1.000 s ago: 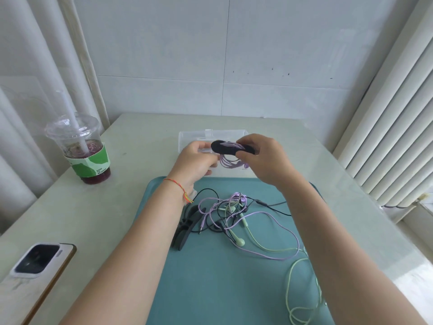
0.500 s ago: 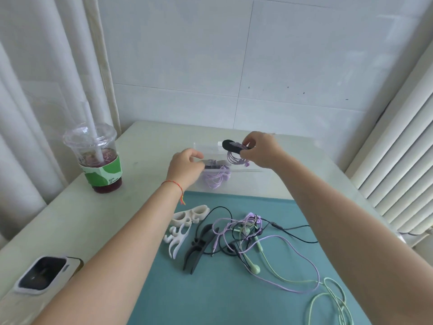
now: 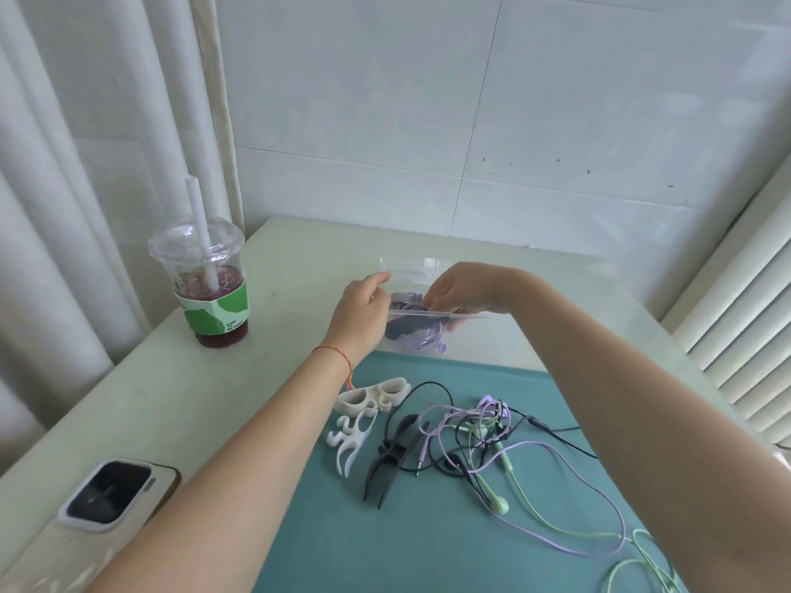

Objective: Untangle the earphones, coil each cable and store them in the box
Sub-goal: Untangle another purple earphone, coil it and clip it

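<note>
On the pale tabletop (image 3: 274,361), beyond the teal mat (image 3: 385,528), stands the clear box (image 3: 479,336), with a coiled purple earphone (image 3: 421,338) lying inside it, just under the right hand's fingers (image 3: 432,298). The right hand (image 3: 464,291) reaches over the near rim with its arm stretched forward and its fingers bent down into the box, though whether they pinch the coil cannot be told. The left hand (image 3: 361,314) curls its fingers round the box's left edge, while the tangled earphones (image 3: 483,430) lie on the mat between the forearms.
</note>
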The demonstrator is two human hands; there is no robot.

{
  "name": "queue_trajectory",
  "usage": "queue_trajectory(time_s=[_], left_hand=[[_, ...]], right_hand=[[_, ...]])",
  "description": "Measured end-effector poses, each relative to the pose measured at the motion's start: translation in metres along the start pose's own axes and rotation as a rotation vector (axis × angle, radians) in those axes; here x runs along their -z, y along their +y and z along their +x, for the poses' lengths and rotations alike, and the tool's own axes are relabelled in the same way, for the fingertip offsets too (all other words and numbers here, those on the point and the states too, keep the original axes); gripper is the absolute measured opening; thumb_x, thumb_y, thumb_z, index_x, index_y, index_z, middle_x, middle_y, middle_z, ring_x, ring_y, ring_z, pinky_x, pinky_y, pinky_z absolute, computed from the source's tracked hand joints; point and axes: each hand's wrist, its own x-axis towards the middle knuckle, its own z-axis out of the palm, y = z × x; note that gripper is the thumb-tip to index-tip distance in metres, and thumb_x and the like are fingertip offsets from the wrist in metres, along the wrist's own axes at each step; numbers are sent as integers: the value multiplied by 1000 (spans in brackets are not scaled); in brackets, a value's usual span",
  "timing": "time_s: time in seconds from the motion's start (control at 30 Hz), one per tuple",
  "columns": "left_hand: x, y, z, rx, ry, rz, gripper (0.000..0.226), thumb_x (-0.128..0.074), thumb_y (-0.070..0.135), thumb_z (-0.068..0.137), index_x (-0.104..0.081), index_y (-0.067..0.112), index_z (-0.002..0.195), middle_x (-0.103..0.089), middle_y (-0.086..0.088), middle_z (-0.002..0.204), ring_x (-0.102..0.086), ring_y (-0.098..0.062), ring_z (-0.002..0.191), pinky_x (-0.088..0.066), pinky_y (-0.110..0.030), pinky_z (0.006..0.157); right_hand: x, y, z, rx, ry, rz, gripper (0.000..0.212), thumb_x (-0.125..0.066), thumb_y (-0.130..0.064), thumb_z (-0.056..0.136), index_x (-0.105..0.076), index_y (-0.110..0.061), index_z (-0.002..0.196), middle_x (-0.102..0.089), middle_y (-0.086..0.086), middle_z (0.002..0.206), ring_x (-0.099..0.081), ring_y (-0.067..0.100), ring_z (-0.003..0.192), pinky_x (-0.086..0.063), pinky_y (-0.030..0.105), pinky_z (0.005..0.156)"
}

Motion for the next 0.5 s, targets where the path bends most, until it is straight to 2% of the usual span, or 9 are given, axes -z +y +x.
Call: queue_trajectory(time_s=[0.07,0.13,0.23,0.3,0.37,0.43,0.47,0.5], left_hand=[[0,1,-1,4,-10,6,43,-35,19,98,-51,24,138,-50,-9,131,-49,-29,123,-44,-53,103],[0,1,-3,13,-18,14,43,-36,21,99,-50,25,138,-52,-9,131,-53,-35,120,-43,-51,103],[2,3,-8,7,-16,45,40,-40,21,98,-52,25,137,-53,-8,133,-53,-27,120,-39,-38,107],[4,7,-13,-26,0,90,40,-45,18,96,-55,24,134,-51,-9,134,-51,-22,122,-36,-31,107],[5,13,-19,-80,29,154,38,-48,16,94,-60,23,129,-49,-9,133,-47,-21,125,-31,-26,107],[5,20,-27,-142,53,223,35,-49,13,94,-63,21,125,-48,-9,133,-42,-22,129,-27,-24,107],[5,22,-31,-169,56,262,34,-50,12,93,-64,20,124,-47,-9,134,-40,-23,130,-26,-24,107],[5,25,-36,-194,55,303,34,-51,11,93,-64,19,123,-46,-9,136,-38,-24,131,-27,-25,107]], right_hand=[[-7,0,0,-60,72,-22,14,-70,-20,84,-69,-12,96,-74,2,82,-70,11,68,-46,19,58],[-10,2,2,-93,109,-4,25,-71,-27,85,-64,-6,96,-73,6,79,-71,14,64,-53,23,57],[-5,5,-1,-71,192,-120,34,-64,-42,86,-68,-8,92,-72,5,81,-70,20,76,-56,30,70],[-1,5,-9,-43,298,-168,31,-61,-39,89,-70,-10,94,-67,3,89,-62,23,88,-50,32,79],[-4,2,-25,29,468,-124,19,-59,-30,90,-68,-14,96,-63,2,95,-57,22,89,-45,29,75],[-10,-2,-48,126,653,-17,9,-59,-22,89,-67,-18,89,-65,1,92,-58,19,84,-42,27,70],[-12,-4,-59,162,664,21,7,-61,-22,88,-66,-19,85,-65,0,86,-58,17,79,-42,26,69],[-15,-6,-71,193,587,35,8,-63,-23,88,-67,-18,83,-66,-3,80,-58,13,73,-42,25,68]])
